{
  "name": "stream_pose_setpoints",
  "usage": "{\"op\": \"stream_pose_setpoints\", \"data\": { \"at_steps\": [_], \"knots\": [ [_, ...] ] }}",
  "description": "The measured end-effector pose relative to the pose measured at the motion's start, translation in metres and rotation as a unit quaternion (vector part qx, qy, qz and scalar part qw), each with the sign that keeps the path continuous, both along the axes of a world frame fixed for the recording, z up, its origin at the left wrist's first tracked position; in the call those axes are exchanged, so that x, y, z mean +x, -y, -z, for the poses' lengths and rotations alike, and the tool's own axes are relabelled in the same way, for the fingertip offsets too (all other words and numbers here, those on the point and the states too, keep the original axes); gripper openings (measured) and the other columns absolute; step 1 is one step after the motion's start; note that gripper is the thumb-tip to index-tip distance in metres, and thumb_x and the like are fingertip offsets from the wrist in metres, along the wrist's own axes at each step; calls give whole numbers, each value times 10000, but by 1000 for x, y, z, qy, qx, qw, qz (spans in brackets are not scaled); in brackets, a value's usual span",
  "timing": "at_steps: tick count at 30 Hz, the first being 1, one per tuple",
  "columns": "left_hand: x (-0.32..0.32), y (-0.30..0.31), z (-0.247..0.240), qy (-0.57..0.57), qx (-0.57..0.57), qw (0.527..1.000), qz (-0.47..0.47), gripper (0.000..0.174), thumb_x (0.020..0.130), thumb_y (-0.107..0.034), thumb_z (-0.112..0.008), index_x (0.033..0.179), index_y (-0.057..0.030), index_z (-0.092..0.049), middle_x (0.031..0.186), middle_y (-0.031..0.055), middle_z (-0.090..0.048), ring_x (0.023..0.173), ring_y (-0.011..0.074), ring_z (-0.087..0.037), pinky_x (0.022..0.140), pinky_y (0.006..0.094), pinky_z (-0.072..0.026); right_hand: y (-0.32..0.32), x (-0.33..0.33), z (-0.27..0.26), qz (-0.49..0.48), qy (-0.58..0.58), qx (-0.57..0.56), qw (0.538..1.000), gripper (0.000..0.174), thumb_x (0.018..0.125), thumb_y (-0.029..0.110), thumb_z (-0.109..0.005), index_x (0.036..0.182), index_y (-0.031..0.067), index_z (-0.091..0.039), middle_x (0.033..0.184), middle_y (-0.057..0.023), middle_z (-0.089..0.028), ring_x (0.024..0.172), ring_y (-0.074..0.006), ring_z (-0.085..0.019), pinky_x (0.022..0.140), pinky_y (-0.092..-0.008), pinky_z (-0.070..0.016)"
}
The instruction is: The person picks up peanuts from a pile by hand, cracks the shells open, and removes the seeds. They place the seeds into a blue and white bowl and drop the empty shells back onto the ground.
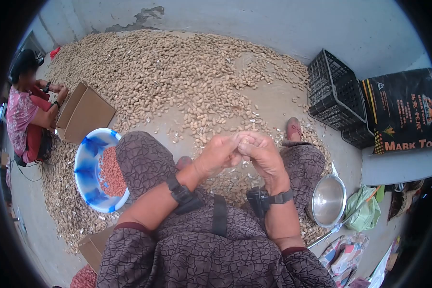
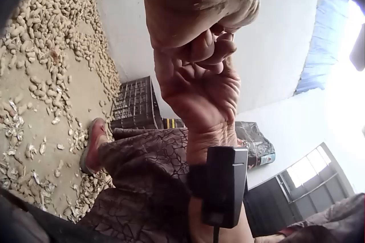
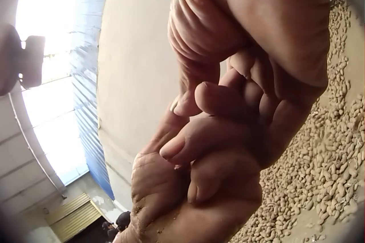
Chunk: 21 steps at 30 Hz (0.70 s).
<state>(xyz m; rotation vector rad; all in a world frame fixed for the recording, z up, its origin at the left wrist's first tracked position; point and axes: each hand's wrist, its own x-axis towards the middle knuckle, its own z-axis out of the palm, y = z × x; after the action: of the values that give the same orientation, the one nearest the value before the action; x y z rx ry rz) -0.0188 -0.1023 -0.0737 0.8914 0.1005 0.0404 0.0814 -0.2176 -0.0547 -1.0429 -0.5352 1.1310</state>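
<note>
In the head view my left hand (image 1: 217,154) and right hand (image 1: 265,156) meet in front of my body, above the floor between my legs. Their thumbs and fingertips touch. Both wrist views show the fingers of the left hand (image 3: 188,197) and the right hand (image 2: 199,92) curled in toward each other. I cannot tell whether anything lies between the fingertips, as the fingers themselves hide that spot. Unshelled peanuts (image 1: 168,72) are heaped over the floor ahead. Beside my left leg stands a blue-and-white basin (image 1: 84,158) with reddish peanut kernels (image 1: 111,175) in it.
A metal bowl (image 1: 329,199) stands by my right leg, near a green plastic bag (image 1: 364,209). Black crates (image 1: 336,91) and a printed black sack (image 1: 403,110) are at the right. Another person (image 1: 26,110) sits at the left behind a cardboard box (image 1: 84,115).
</note>
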Motion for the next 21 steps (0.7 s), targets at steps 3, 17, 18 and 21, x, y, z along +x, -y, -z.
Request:
{"op": "stream_pose_setpoints", "data": {
  "at_steps": [3,17,18,21],
  "knots": [
    [-1,2,0,-40,74,996,-27,496,882,-404,-435,1130,21,-496,686,20,-535,497,29,-389,428,148,-296,-3,-2,3,12,35,2,999,260,784,115,-603,970,-64,-571,735,-56,-597,584,-94,-537,594,-196,-453],
    [-1,6,-20,-17,136,989,-53,345,862,-301,-518,1049,-13,-551,633,-13,-492,451,9,-367,396,142,-279,-10,-14,-3,86,62,-11,994,223,778,129,-590,871,-73,-610,685,-62,-590,523,-85,-505,465,-196,-413],
    [0,6,-18,-20,135,989,-52,345,862,-301,-518,1049,-13,-551,633,-13,-492,451,9,-367,396,142,-279,-10,-13,0,86,60,-13,994,223,778,129,-590,871,-73,-610,685,-62,-590,523,-85,-505,465,-196,-413],
    [6,4,-9,-24,138,988,-56,366,881,-323,-477,1049,-4,-542,627,-4,-499,439,13,-366,386,146,-270,-11,-6,4,81,45,-21,995,216,781,129,-597,887,-59,-607,701,-56,-596,551,-78,-512,500,-187,-417]
  ]
}}
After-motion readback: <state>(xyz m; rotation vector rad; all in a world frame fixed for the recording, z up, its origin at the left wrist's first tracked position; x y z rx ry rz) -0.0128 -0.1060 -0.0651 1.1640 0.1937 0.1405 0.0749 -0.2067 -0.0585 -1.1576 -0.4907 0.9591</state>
